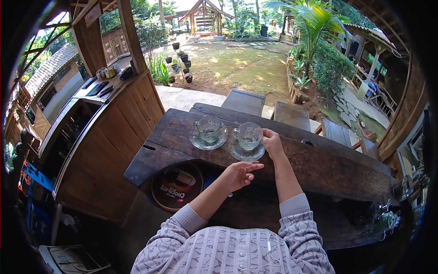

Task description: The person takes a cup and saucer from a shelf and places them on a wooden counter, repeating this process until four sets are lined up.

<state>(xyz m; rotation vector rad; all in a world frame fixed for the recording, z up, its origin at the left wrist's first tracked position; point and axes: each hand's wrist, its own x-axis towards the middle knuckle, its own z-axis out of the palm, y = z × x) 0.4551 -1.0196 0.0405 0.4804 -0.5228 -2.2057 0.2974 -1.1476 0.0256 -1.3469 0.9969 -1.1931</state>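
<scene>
Two clear glass cups stand on glass saucers on a dark wooden counter. The nearer cup (250, 135) sits on its saucer (242, 153), its handle pointing left. My right hand (273, 145) is at that cup's right side, fingers curled against it; whether it also touches the saucer is hidden. Just in front of the same saucer is my left hand (239, 176), palm turned inward, some fingers stretched out and others bent, with nothing in it. To the left, the other cup (209, 129) rests on its own saucer (206, 145), apart from both hands.
The counter (319, 166) runs to the right, where glassware (388, 221) stands lower down. Below its left end is a round chocolate pie sign (177, 186). Wooden stools (292, 116) line the far side. A wooden cabinet (109, 160) is at left.
</scene>
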